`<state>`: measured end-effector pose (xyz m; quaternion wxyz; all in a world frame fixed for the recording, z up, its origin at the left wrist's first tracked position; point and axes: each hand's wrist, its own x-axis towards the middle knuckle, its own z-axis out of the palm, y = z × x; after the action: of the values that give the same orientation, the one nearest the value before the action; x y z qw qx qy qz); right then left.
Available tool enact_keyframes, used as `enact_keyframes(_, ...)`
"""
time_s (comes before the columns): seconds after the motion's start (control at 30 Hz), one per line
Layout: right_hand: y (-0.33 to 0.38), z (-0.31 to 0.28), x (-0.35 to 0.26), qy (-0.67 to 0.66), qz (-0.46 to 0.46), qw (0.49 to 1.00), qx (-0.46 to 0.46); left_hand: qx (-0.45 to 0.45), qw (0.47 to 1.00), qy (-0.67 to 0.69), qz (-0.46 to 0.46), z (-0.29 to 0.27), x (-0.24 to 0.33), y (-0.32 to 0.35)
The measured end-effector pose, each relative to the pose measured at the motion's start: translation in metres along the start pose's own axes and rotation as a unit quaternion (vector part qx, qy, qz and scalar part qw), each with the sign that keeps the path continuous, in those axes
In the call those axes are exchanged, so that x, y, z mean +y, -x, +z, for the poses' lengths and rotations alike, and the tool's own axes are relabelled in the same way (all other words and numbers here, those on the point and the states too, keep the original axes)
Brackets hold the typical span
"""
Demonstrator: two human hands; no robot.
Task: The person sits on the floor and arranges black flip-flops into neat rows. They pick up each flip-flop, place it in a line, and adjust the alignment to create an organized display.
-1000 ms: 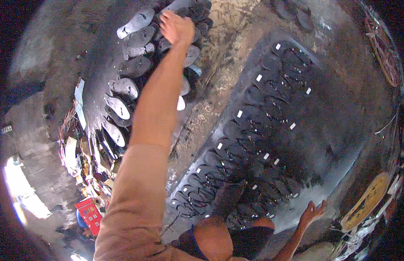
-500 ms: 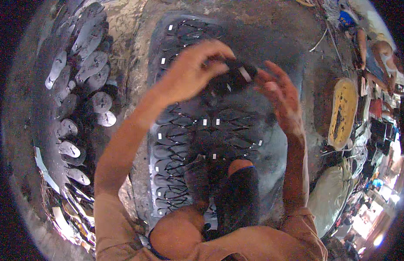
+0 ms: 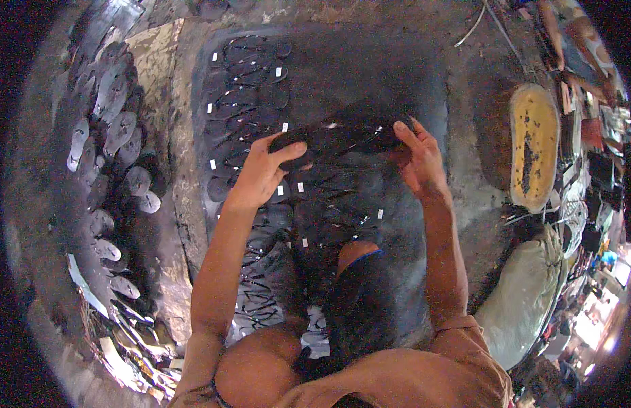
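The hands have spread wider since half a second ago, and the black sandal [image 3: 349, 139] now stretches between them, right over the dark mat [image 3: 370, 64]! The left hand [image 3: 259, 170] grasps one end, thumb uppermost; the right hand [image 3: 423, 160] pinches the other. Below, rows of tagged sandals [image 3: 244, 109] line the mat's left side and run along its near part. Left of the mat, grey soles [image 3: 120, 132] lie heaped; to its right sit a speckled yellow oblong piece [image 3: 543, 122] and, nearer, a pale sack [image 3: 523, 299].
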<state>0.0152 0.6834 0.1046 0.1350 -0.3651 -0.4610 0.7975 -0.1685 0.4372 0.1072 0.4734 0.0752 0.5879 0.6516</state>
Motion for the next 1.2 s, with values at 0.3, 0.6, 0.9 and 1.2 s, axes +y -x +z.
enact_keyframes(0.3, -0.022, -0.057, 0.078, 0.071, 0.016, 0.996, 0.052, 0.244, 0.935, -0.257, -0.001, -0.008, -0.064, -0.039)
enact_keyframes(0.6, -0.031, -0.082, 0.096, 0.27, 0.029, 0.962, 0.04, 0.249, 0.837, -0.482, 0.073, -0.013, -0.095, -0.043)
enact_keyframes(0.9, -0.039, -0.097, 0.099, 0.352, 0.014, 0.935, 0.035, 0.255, 0.829, -0.486, 0.101, -0.007, -0.115, -0.056)
enact_keyframes(1.2, -0.024, -0.062, 0.073, 0.61, -0.188, 0.76, 0.122, 0.135, 0.845, -0.472, 0.215, 0.008, -0.127, -0.06)
